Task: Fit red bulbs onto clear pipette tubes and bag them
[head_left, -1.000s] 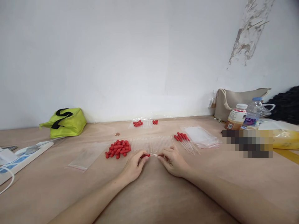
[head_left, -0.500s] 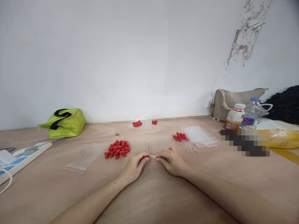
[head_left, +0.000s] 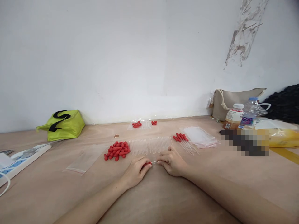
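Between the thumb and fingers of my left hand (head_left: 137, 170) is a red rubber dropper bulb (head_left: 147, 163), partly covered by the fingers. My right hand (head_left: 172, 162) pinches a thin clear dropper tube (head_left: 154, 162), whose left end meets the bulb; how deep it sits inside I cannot see. Beyond my left hand lies a heap of loose red bulbs (head_left: 117, 150). Two rows of clear tubes (head_left: 139, 147) are laid side by side just past my hands. Several droppers with red bulbs on their tubes (head_left: 181, 137) lie beyond my right hand.
Clear zip bags (head_left: 198, 137) are stacked at the right, and another bag (head_left: 86, 159) lies left. Farther back is a bag with red bulbs (head_left: 137, 124). Bottles (head_left: 233, 117) stand far right; a power strip (head_left: 23, 161) and a lime-green bag (head_left: 66, 126) are at the left.
My left hand has come slightly nearer to me, and more of the red bulb shows between its fingers. The right hand has barely shifted, still pinching the tube.
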Demonstrator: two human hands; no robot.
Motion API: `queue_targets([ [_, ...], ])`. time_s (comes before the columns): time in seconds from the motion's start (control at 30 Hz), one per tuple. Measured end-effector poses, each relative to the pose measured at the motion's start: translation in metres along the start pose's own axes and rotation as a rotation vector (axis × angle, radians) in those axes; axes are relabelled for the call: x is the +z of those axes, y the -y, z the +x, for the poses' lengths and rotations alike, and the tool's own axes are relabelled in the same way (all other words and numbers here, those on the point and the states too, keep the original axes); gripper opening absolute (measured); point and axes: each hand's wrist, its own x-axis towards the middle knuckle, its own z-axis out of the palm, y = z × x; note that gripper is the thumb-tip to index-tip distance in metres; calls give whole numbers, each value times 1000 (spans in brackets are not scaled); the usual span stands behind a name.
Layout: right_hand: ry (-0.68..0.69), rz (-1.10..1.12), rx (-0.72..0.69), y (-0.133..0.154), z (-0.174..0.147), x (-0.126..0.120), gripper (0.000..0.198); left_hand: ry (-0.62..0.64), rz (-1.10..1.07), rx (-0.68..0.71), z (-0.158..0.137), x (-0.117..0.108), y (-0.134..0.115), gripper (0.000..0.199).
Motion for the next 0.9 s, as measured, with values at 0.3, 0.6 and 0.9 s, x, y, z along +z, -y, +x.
queue_targets([
  [0.3,13,13,16,9,2,7,17,-1,38,67,-3,2,2,19],
  [0.6,83,-9,34,17,7,5,20,23,152,210,0,-1,15,18],
  [0.9,67,-145,182,17,17,-24,21,-225,130,54,-7,-9,16,35],
])
